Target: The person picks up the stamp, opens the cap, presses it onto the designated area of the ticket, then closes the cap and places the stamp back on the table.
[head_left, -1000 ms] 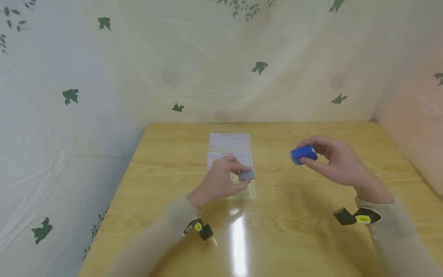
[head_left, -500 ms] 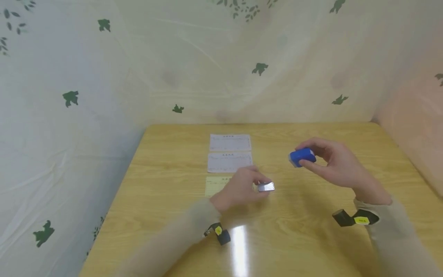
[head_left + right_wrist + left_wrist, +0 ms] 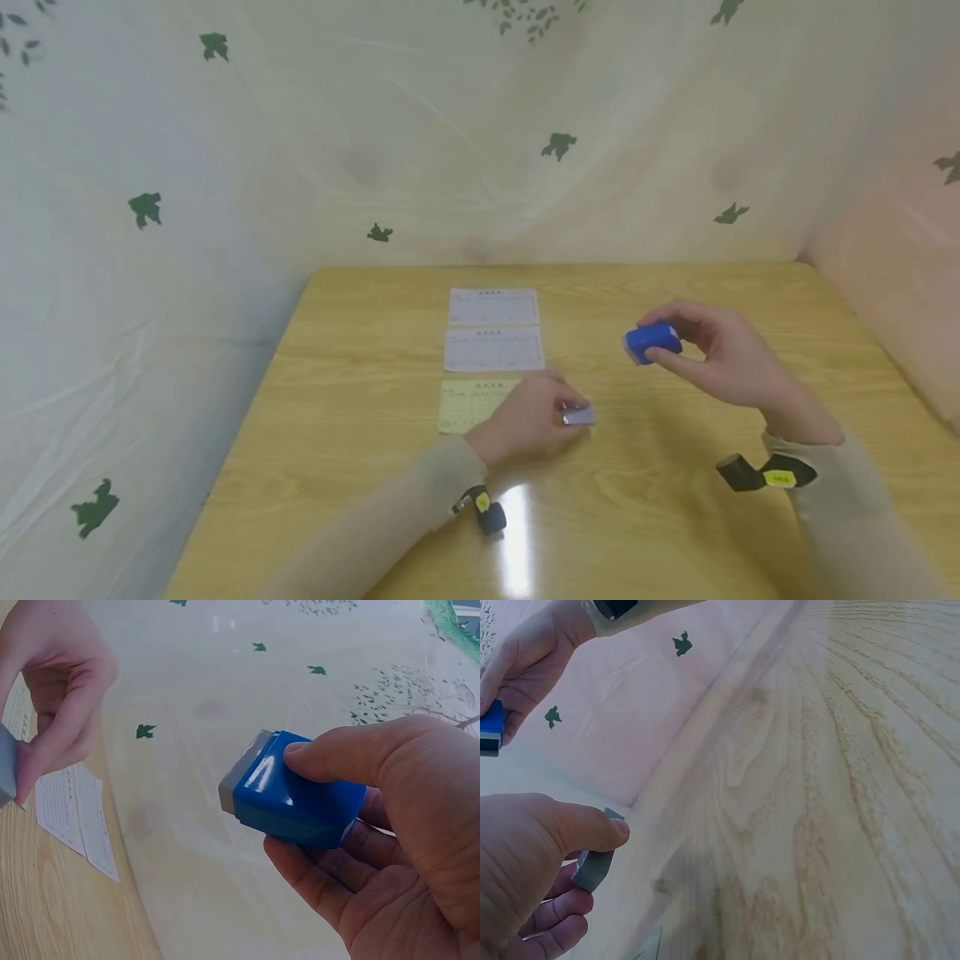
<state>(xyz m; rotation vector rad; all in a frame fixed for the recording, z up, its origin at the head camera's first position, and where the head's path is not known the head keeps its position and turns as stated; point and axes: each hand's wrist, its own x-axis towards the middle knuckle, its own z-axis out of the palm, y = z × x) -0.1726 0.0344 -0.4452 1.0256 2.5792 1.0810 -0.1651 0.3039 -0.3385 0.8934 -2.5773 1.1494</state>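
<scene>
My right hand (image 3: 720, 354) holds a blue stamp (image 3: 300, 791) above the table, thumb on one side and fingers on the other. The stamp's grey end points left in the head view. My left hand (image 3: 528, 417) pinches a small grey cap (image 3: 596, 862) between thumb and fingers, low over the table and apart from the stamp. Beneath and beside the left hand lies a yellow printed form (image 3: 468, 407), partly covered by it. Two white printed forms, a nearer one (image 3: 493, 350) and a farther one (image 3: 493, 307), lie in a column beyond it.
The wooden table (image 3: 360, 350) meets a pale curtain (image 3: 420, 150) with green bird shapes at its back and sides. A bright light reflection lies on the tabletop near the left wrist.
My left hand has moved right and a little nearer with the grey cap, uncovering the nearer white form and part of the yellow one. The right hand stays nearly still with the stamp.
</scene>
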